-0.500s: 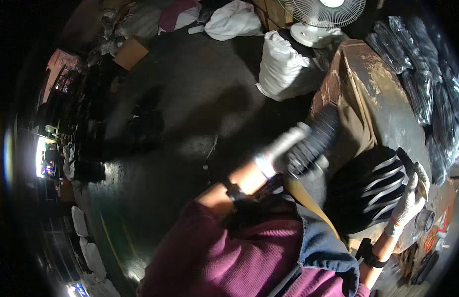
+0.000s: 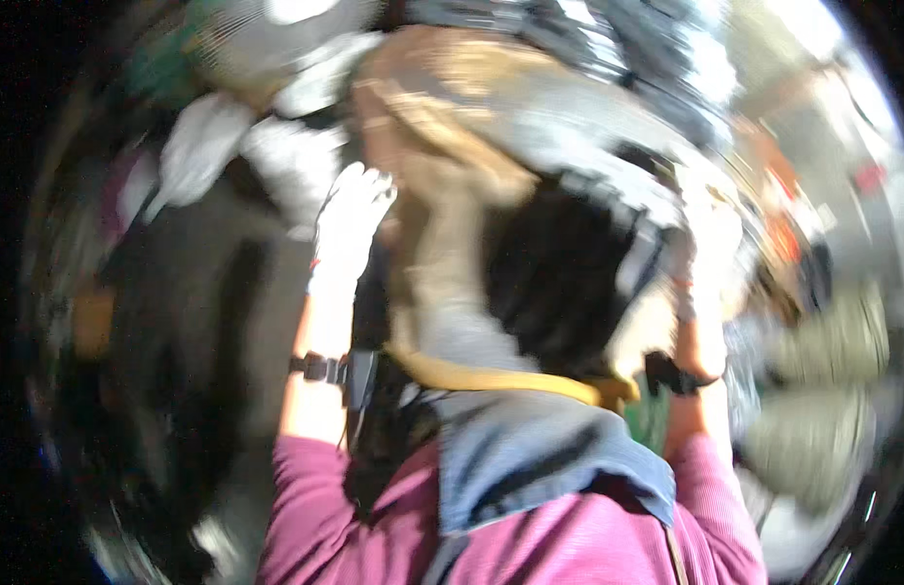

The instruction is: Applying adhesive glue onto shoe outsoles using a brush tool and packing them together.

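Roughly: heavy motion blur. Gloved left hand lies at the left edge of a black ribbed object; gloved right hand sits at its right edge. Object sits between both hands over the brown table; its long axis, heading and the finger positions can't be made out.

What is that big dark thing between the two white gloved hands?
In the head view, a black bundle with pale stripes lies between the left hand and the right hand. Motion blur hides what it is exactly.
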Tool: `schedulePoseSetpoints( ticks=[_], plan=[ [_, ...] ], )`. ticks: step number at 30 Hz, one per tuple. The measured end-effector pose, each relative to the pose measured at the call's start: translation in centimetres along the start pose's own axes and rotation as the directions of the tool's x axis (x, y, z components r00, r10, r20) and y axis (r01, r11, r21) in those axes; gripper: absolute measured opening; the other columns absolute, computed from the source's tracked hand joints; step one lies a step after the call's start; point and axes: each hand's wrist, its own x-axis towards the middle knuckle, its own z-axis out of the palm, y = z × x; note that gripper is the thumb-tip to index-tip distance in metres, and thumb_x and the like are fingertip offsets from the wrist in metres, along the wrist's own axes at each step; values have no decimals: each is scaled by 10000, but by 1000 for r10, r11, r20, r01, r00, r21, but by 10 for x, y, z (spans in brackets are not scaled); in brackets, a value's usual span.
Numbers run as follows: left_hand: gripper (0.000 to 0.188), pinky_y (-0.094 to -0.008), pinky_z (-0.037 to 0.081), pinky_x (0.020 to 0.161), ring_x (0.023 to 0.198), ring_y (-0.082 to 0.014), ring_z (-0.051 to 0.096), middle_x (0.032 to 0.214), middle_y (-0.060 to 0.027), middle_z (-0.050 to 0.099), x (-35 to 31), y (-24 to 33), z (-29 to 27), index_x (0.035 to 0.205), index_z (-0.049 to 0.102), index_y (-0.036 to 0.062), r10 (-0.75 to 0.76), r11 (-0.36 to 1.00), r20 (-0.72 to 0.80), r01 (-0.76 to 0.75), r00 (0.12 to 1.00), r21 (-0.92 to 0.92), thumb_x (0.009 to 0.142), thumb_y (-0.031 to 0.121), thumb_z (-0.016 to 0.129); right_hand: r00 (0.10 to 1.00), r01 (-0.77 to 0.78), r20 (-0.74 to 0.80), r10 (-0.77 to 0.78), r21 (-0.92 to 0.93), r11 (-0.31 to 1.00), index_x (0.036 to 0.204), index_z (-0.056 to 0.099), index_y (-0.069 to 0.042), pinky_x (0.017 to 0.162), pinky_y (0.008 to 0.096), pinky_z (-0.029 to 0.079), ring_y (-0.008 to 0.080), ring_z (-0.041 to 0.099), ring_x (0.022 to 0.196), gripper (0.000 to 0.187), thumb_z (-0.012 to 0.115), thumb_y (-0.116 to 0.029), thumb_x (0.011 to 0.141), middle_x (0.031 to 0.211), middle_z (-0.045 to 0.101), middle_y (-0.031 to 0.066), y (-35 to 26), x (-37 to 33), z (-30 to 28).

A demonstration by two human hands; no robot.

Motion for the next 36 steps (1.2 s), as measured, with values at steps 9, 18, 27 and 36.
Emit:
schedulePoseSetpoints(
  ticks=[9, 18, 27, 36],
  plan=[
    [1064, -281, 514, 953, 1106, -149, 631, 1319, -98, 633, 33, -119, 162, 1649, 56, -55, -673, 507, 3, 458, 740, 730, 928, 248, 778, 972, 34, -229, -44, -45, 998, 1162, 737, 21, 988, 341, 522, 228, 699, 1067, 243, 593, -100, 1009, 1187, 746, 126, 59, 20, -82],
    [1065, -328, 497, 1009, 1120, -197, 592, 1331, -109, 595, 32, -133, 181, 1655, 179, 6, -660, 524, 123, 336, 741, 783, 778, 71, 780, 933, -2, -361, -6, -20, 1000, 1229, 734, -52, 977, 363, 525, 238, 677, 1105, 256, 572, -158, 1062, 1223, 722, 115, 136, 11, -118],
    [1072, -369, 392, 1160, 1375, -288, 480, 1482, -127, 512, 46, -62, 184, 1588, 328, -10, -356, 381, 214, -68, 910, 922, 690, 155, 891, 927, 93, -245, -285, -585, 805, 1105, 743, -117, 982, 372, 509, 252, 681, 1019, 222, 672, -135, 895, 1087, 746, 80, 204, 36, -113],
    [476, -457, 287, 1251, 1492, -407, 383, 1590, -219, 452, 41, -91, 184, 1466, 602, 118, -467, -66, 405, -488, 786, 870, 997, 201, 614, 974, 225, 163, -156, -735, 640, 985, 766, -201, 877, 415, 495, 228, 714, 918, 168, 619, -273, 945, 1016, 772, 22, 254, 58, -81]
  ],
)
